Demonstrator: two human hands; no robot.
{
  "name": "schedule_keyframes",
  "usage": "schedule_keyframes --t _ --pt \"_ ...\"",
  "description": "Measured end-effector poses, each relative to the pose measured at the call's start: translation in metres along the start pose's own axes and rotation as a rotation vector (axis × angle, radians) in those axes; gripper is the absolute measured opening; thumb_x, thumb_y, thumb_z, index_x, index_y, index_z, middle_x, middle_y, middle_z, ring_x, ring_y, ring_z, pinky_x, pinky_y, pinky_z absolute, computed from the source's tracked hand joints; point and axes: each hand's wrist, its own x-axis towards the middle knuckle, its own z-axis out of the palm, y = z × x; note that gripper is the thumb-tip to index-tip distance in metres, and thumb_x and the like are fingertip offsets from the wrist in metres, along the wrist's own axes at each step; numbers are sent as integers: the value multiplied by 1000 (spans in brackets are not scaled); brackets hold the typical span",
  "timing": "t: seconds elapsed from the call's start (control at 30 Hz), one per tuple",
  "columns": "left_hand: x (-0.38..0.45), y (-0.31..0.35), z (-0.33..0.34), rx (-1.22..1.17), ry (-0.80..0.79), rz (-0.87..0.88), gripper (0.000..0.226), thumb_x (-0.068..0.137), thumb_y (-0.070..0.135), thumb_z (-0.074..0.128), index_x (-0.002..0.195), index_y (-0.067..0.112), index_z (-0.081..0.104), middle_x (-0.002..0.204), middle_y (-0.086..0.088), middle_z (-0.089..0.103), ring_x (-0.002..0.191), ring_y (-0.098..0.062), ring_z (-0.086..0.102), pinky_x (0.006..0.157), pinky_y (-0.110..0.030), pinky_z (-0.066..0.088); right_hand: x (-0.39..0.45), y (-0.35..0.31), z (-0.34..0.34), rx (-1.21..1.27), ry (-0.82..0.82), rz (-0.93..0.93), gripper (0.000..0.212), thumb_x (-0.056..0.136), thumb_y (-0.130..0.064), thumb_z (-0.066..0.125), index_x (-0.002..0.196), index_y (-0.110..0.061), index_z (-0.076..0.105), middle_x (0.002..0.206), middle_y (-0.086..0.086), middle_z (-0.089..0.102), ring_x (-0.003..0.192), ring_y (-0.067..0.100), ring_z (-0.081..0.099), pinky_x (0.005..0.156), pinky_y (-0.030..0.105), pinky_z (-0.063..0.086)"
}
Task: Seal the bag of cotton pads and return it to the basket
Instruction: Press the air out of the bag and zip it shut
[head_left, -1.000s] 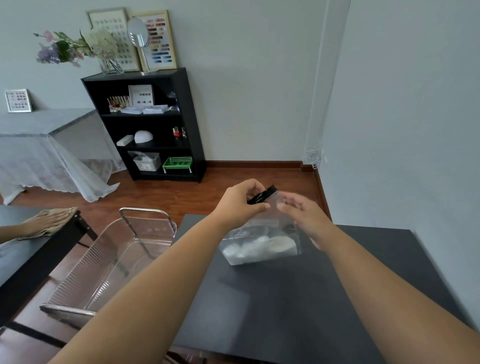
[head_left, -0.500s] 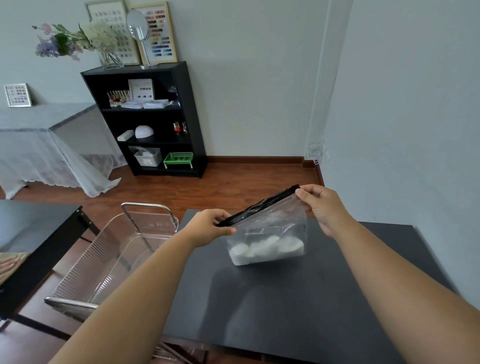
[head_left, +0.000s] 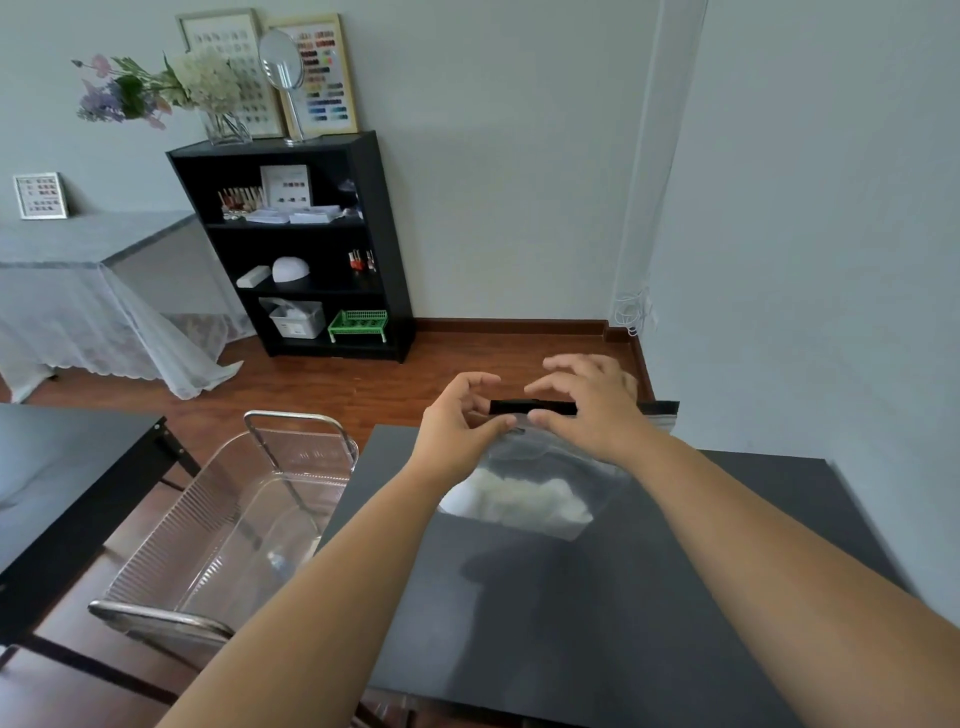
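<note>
A clear plastic bag of white cotton pads (head_left: 524, 499) stands on the dark table (head_left: 597, 613), its black zip strip along the top. My left hand (head_left: 460, 418) pinches the strip near its left end. My right hand (head_left: 589, 402) pinches the strip just beside it, thumb below and fingers spread above. The strip's right end sticks out past my right wrist. A clear plastic basket (head_left: 223, 525) with a metal rim stands open at the table's left side.
A second dark table (head_left: 67, 483) lies at the left beyond the basket. A black shelf unit (head_left: 296, 244) stands against the far wall, and a lace-covered table (head_left: 78, 291) at far left. The right wall runs close along the table's edge.
The bag's top was tilted and held at its two ends; now it is level and my hands have come together near the strip's left part.
</note>
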Motion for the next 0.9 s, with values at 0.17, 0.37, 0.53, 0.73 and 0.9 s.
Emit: schedule_keyframes --t 0.17,0.37,0.53,0.73,0.9 --pt "-4 -4 0 -29 10 -1 39 70 43 83 102 48 60 87 20 67 81 1 66 73 -15 54 5 -12 -11 172 -67 68 8 85 -43 66 77 -42 64 84 -22 66 97 9 58 91 36 35" --pt "-19 -29 -9 79 48 -45 5 82 35 76 85 33 72 73 18 70 67 1 61 62 -14 45 8 -11 -22 464 26 138 10 83 -30 73 74 -35 70 72 -14 70 68 3 61 64 21 44" --pt "-24 -34 -10 41 89 -68 6 83 30 76 78 31 72 68 18 69 64 4 58 61 -9 42 14 -8 -29 565 81 185 12 82 -30 74 72 -37 70 73 -14 67 70 4 58 62 19 42" --pt "-29 -43 -12 38 105 -114 18 81 31 77 69 24 67 56 17 56 53 0 45 52 -11 36 16 -10 -39 678 134 214 7 81 -26 76 79 -30 70 77 -8 66 71 8 55 67 20 46" --pt "-33 -45 -14 58 74 -139 17 81 32 77 71 24 66 59 13 58 53 -3 46 54 -16 38 15 -16 -39 680 119 219 5 81 -23 76 81 -25 71 73 -9 62 72 10 53 68 24 47"
